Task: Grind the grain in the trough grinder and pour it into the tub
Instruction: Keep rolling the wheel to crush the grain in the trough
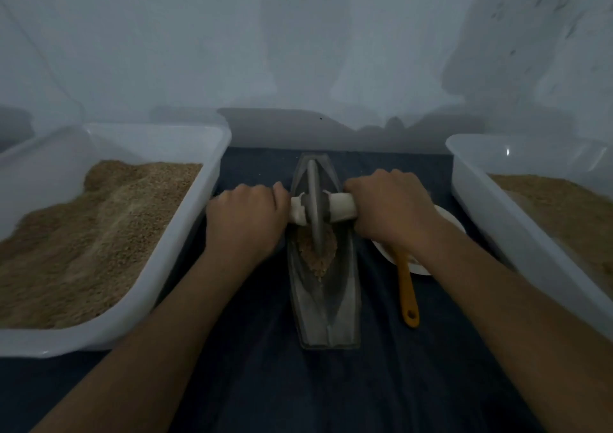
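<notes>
Both fists clenched on axle: left hand (243,215), right hand (386,208) | grinding wheel (315,207) in trough grinder (323,300), mid-cloth | grain (316,250) seemingly half-crushed, dim | roll evenly, bear straight down | tub (205,180) left

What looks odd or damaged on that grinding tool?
The white wrapping on the roller's handle looks torn and ragged beside the wheel, next to the left hand. The grain stays inside the trough; nothing looks spilled.
</notes>
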Motion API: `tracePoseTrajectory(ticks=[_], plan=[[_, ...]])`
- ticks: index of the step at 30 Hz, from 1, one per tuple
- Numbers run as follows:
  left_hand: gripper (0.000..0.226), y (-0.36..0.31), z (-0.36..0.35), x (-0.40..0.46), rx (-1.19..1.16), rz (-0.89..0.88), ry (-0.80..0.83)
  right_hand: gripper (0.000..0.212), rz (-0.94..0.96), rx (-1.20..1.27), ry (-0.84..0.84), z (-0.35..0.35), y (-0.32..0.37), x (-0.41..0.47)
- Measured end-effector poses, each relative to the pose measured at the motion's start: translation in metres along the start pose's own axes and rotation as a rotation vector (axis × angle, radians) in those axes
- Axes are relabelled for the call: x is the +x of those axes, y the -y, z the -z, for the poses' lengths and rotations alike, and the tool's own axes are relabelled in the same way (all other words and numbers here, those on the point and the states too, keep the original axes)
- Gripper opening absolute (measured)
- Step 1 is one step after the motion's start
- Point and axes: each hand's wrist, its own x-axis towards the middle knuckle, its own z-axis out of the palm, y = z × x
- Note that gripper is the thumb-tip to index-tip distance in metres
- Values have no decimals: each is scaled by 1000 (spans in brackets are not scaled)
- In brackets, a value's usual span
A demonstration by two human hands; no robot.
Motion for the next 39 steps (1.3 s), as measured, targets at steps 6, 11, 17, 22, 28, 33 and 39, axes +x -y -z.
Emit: tracePoseTrajectory(ticks=[6, 11, 17, 22, 28, 33, 39], plan=[[4, 10, 9, -35, -31, -221, -151, 47, 29, -48, -197, -7, 7, -54], [12, 1, -9, 25, 56, 40, -35, 26, -27, 39, 21, -10, -9, 16], [8, -2, -1, 25, 57, 17, -44, 32, -58, 25, -45, -9, -6, 11], [27, 3, 10, -42, -100, -98, -88, 54, 44, -67, -301, -11, 12, -61], [8, -5, -8, 24, 8, 75, -82, 31, -66, -10, -76, -10, -2, 8], [10, -5, 0, 43, 37, 83, 27, 25, -110, 71, -15, -6, -4, 20], [19, 1, 8, -46, -113, -95, -144, 54, 44, -18, -318, -18, 8, -62]])
